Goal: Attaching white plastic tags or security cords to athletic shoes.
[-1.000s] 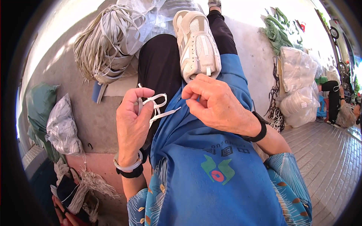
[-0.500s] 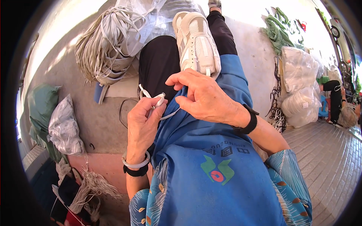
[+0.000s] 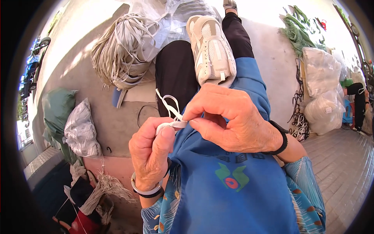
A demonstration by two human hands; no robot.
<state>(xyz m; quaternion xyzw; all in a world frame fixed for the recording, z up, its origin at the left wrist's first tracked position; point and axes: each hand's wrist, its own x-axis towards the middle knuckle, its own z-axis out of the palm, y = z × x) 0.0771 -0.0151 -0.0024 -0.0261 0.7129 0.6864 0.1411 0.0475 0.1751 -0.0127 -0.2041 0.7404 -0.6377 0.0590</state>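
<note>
A white shoelace [image 3: 171, 104] is pinched between both hands above my lap. The thumb and forefinger of my left hand [image 3: 150, 152] are closed on a loop of it, and its loose end sticks up past the fingertips. Close beside, my right hand [image 3: 233, 119] pinches the same lace between thumb and forefinger. Just beyond my right hand, a pair of beige-and-white mesh sneakers [image 3: 212, 50] rests on my legs, one against the other. My right hand hides part of the nearer sneaker's end.
A thick bundle of pale laces [image 3: 120, 46] lies at the upper left. Left of my legs are a green sack [image 3: 58, 107] and a grey plastic bag [image 3: 82, 128]. Filled clear bags [image 3: 321, 74] and green netting [image 3: 302, 29] lie to the right. Another person sits at the far right.
My right hand has come down and left and now pinches the lace, where before its fingers were apart and empty. The view has shifted slightly, so everything sits further right.
</note>
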